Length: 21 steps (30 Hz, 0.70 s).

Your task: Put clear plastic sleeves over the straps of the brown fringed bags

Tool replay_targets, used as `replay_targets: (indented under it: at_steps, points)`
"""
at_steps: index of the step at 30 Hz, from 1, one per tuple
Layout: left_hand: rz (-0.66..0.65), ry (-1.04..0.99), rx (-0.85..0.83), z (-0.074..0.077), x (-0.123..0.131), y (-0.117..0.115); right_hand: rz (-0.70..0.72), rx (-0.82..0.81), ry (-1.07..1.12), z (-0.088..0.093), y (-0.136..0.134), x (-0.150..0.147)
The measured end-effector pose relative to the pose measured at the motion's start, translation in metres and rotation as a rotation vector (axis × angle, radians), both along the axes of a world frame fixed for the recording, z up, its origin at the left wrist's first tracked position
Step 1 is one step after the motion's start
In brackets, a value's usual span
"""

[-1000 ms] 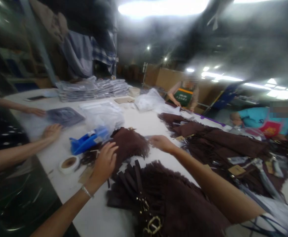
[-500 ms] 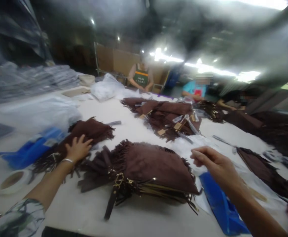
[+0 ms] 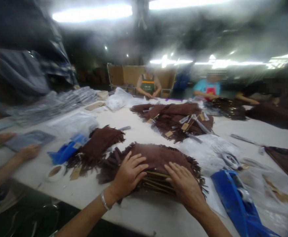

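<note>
A stack of dark brown fringed bags (image 3: 156,154) lies right in front of me, its gold-coloured edges showing along the near side. On its left front part rests my left hand (image 3: 129,171), fingers spread and a silver bracelet at the wrist. My right hand (image 3: 184,184) lies over the right front edge of the same stack, fingers stretched out. Neither hand grips anything. Brown strips of fringe (image 3: 109,164) stick out to the left. Another brown fringed bag (image 3: 102,140) with a tan tag (image 3: 75,172) lies farther left, apart from my hands.
Blue tape dispensers stand at the left (image 3: 67,149) and right (image 3: 235,197). A tape roll (image 3: 56,172) is near the table's front edge. More brown bags (image 3: 176,113) lie behind. At left a co-worker's hands (image 3: 29,152) hold a grey packet (image 3: 41,136); other people work across the table.
My left hand has moved from the fringed bag at left onto the stack. My right hand has come down from the air onto it. The view has turned left, showing a co-worker's hands.
</note>
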<state>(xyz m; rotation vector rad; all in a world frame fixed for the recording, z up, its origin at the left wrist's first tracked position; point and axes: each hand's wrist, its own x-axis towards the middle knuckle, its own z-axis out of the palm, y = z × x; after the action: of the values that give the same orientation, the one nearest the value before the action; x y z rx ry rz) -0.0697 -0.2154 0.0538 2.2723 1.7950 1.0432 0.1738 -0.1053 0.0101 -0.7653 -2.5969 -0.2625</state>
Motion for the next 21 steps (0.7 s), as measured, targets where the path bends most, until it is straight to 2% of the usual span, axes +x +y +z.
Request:
replay_targets:
  at_steps: [4, 6, 10, 13, 15, 18, 21]
  points:
    - [0.135, -0.436, 0.045, -0.015, 0.001, -0.006, -0.033, -0.032, 0.04, 0.001, 0.002, 0.0]
    - [0.165, -0.505, 0.065, -0.02, -0.004, -0.017, -0.046, -0.043, 0.08, 0.0, 0.002, -0.001]
    - [0.199, -0.412, -0.002, -0.033, -0.027, -0.05, -0.049, -0.041, 0.104, -0.004, 0.002, -0.002]
    - [0.318, -0.401, -0.064, -0.039, -0.046, -0.073, -0.037, -0.043, 0.079, -0.005, 0.003, 0.0]
    - [0.422, -0.4, -0.032, -0.036, -0.05, -0.081, -0.025, -0.041, 0.066, -0.004, 0.003, 0.001]
    - [0.518, -0.382, 0.04, -0.023, -0.037, -0.082, -0.017, -0.02, 0.08, -0.004, 0.0, 0.001]
    - [0.502, -0.277, -0.005, -0.012, -0.011, -0.072, -0.033, -0.002, 0.117, -0.006, -0.009, 0.003]
